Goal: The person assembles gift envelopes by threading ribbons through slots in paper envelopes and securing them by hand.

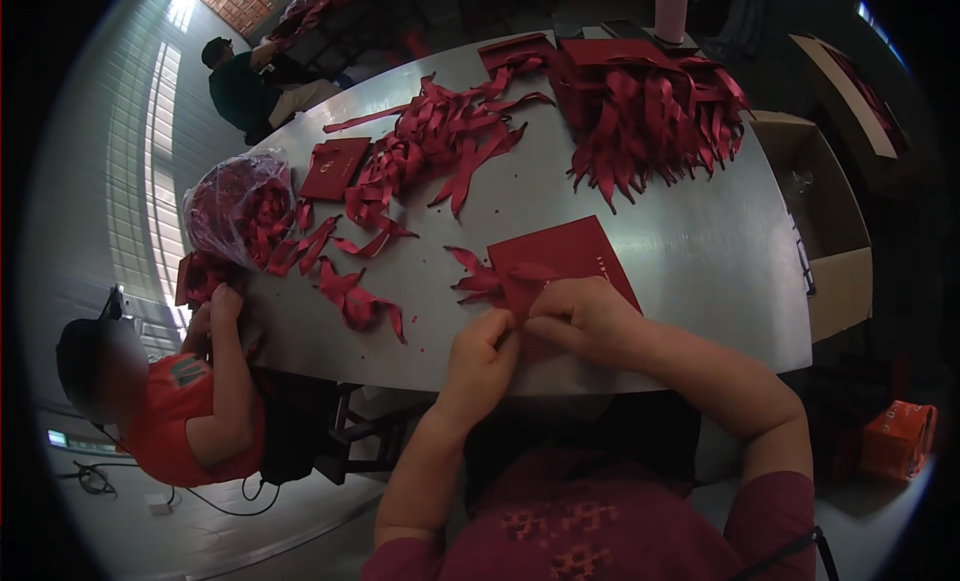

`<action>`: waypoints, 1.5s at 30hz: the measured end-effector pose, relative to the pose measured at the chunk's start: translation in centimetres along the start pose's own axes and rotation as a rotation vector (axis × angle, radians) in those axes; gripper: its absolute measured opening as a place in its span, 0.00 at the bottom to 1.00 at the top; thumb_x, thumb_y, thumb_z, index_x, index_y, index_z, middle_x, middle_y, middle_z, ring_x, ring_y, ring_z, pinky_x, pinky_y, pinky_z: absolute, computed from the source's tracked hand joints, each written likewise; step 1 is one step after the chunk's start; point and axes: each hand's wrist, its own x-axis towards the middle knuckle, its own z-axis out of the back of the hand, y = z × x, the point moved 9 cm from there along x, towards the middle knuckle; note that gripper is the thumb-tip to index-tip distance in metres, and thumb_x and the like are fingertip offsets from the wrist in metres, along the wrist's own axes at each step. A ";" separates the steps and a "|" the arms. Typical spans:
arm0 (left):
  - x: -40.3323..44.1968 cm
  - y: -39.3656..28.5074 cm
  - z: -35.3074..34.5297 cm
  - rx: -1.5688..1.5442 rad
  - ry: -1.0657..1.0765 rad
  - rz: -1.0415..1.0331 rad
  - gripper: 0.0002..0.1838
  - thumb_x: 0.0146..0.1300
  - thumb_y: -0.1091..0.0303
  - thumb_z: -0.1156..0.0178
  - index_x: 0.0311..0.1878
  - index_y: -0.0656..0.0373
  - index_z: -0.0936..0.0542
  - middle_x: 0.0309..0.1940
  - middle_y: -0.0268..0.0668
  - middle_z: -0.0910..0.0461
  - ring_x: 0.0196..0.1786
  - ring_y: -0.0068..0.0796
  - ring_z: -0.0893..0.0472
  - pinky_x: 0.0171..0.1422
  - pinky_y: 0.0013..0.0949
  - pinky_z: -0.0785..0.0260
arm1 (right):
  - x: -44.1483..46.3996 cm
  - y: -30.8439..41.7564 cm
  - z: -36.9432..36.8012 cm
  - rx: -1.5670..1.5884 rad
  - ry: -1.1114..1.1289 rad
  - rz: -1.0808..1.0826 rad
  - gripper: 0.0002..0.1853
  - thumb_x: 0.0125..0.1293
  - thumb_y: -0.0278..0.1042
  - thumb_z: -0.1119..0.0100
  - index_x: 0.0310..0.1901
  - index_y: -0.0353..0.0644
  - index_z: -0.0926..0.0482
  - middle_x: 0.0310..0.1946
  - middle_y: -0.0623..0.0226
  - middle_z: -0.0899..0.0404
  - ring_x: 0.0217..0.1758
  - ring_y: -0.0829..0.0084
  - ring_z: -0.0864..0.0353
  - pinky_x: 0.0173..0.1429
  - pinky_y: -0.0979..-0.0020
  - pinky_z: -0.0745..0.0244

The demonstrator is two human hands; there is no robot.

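Observation:
A flat dark red paper bag (pixel 560 243) with small pale lettering lies on the metal table in front of me. Red ribbon (pixel 478 277) spreads out past its left edge, and more of it runs across the bag toward my right fingers. My right hand (pixel 590 316) is over the bag, its fingers closed in a pinch at the ribbon. Close beside it, my left hand (pixel 482 353) is also closed at the bag's near left edge. Its fingers hide whatever they pinch. The two sets of fingertips are almost touching.
Red ribbons (pixel 425 131) are heaped across the metal table (pixel 700 311). Stacked red bags (pixel 620 56) with hanging ribbons stand at the back. A clear plastic bag (pixel 235 201) holds ribbons near a person in orange (pixel 200 411). A cardboard box (pixel 835 261) is at the right.

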 end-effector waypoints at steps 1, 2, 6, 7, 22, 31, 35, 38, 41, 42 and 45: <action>0.0 0.1 0.1 0.018 -0.004 -0.027 0.05 0.63 0.78 0.45 0.40 0.68 0.27 0.33 0.48 0.26 0.36 0.44 0.24 0.42 0.35 0.31 | 0.1 1.4 1.5 0.040 -0.112 0.140 0.04 0.63 0.26 0.38 0.38 0.37 0.18 0.35 0.62 0.20 0.35 0.72 0.19 0.41 0.70 0.25; 0.1 0.1 0.2 0.036 -0.011 -0.053 0.05 0.62 0.78 0.45 0.40 0.67 0.28 0.32 0.48 0.28 0.35 0.46 0.25 0.42 0.36 0.32 | 0.0 2.7 3.1 0.079 -0.222 0.284 0.05 0.64 0.26 0.38 0.39 0.37 0.18 0.39 0.63 0.20 0.37 0.73 0.20 0.42 0.71 0.25; 0.0 -0.1 0.2 0.004 0.010 -0.067 0.05 0.60 0.79 0.45 0.40 0.66 0.29 0.33 0.47 0.30 0.34 0.44 0.28 0.41 0.36 0.33 | 1.0 0.0 8.0 0.202 -0.439 0.145 0.09 0.70 0.29 0.44 0.45 0.34 0.20 0.41 0.66 0.22 0.43 0.75 0.21 0.48 0.71 0.25; 0.0 -0.4 0.2 -0.018 0.015 -0.078 0.06 0.59 0.80 0.45 0.39 0.66 0.30 0.32 0.46 0.30 0.33 0.43 0.29 0.41 0.36 0.33 | 1.6 -2.3 7.2 0.275 -0.328 -0.091 0.09 0.69 0.30 0.43 0.45 0.34 0.20 0.40 0.64 0.22 0.43 0.73 0.21 0.48 0.70 0.25; -0.6 -1.5 1.5 0.186 -0.035 -0.141 0.07 0.54 0.78 0.45 0.32 0.66 0.33 0.26 0.45 0.34 0.29 0.45 0.32 0.35 0.42 0.38 | 1.4 -3.9 1.3 0.745 0.008 -0.328 0.14 0.62 0.29 0.43 0.49 0.37 0.29 0.33 0.62 0.20 0.37 0.69 0.18 0.44 0.71 0.24; -1.4 0.1 2.6 0.117 -0.025 -0.080 0.05 0.57 0.76 0.46 0.32 0.66 0.31 0.26 0.43 0.32 0.30 0.38 0.31 0.36 0.37 0.37 | 1.3 -5.4 0.3 1.274 0.029 -0.406 0.24 0.65 0.29 0.42 0.62 0.42 0.34 0.35 0.64 0.22 0.35 0.74 0.20 0.46 0.71 0.21; -2.0 0.3 2.8 0.105 0.003 -0.090 0.05 0.56 0.76 0.45 0.32 0.65 0.31 0.27 0.45 0.31 0.30 0.46 0.30 0.36 0.40 0.36 | 1.2 -4.7 -0.2 1.184 0.110 -0.431 0.24 0.67 0.30 0.40 0.62 0.40 0.35 0.36 0.64 0.22 0.35 0.76 0.21 0.40 0.76 0.23; -2.4 0.4 3.4 0.149 0.016 -0.078 0.05 0.57 0.76 0.44 0.32 0.65 0.30 0.28 0.45 0.30 0.32 0.46 0.28 0.37 0.40 0.35 | 1.2 -4.9 -0.4 1.140 0.074 -0.472 0.25 0.67 0.31 0.39 0.63 0.38 0.35 0.37 0.64 0.22 0.34 0.76 0.21 0.40 0.76 0.23; -2.9 0.2 4.9 0.207 0.033 -0.034 0.05 0.57 0.76 0.43 0.33 0.64 0.29 0.29 0.46 0.29 0.33 0.46 0.27 0.37 0.41 0.35 | 1.3 -4.8 -0.6 1.068 0.087 -0.464 0.26 0.66 0.31 0.38 0.63 0.37 0.36 0.39 0.63 0.22 0.35 0.76 0.20 0.43 0.75 0.21; -2.9 0.4 5.2 0.211 0.039 -0.029 0.05 0.57 0.76 0.43 0.33 0.64 0.29 0.29 0.46 0.29 0.33 0.46 0.27 0.37 0.41 0.35 | 1.2 -5.0 -0.8 1.077 0.085 -0.467 0.26 0.66 0.31 0.38 0.63 0.37 0.36 0.39 0.63 0.22 0.35 0.76 0.20 0.43 0.75 0.21; -2.2 0.7 6.9 0.319 -0.012 -0.070 0.05 0.56 0.75 0.41 0.33 0.64 0.27 0.33 0.45 0.29 0.37 0.45 0.26 0.41 0.40 0.33 | 1.3 -4.8 -1.0 1.097 0.122 -0.418 0.24 0.68 0.31 0.41 0.63 0.38 0.35 0.39 0.61 0.20 0.40 0.72 0.18 0.50 0.69 0.20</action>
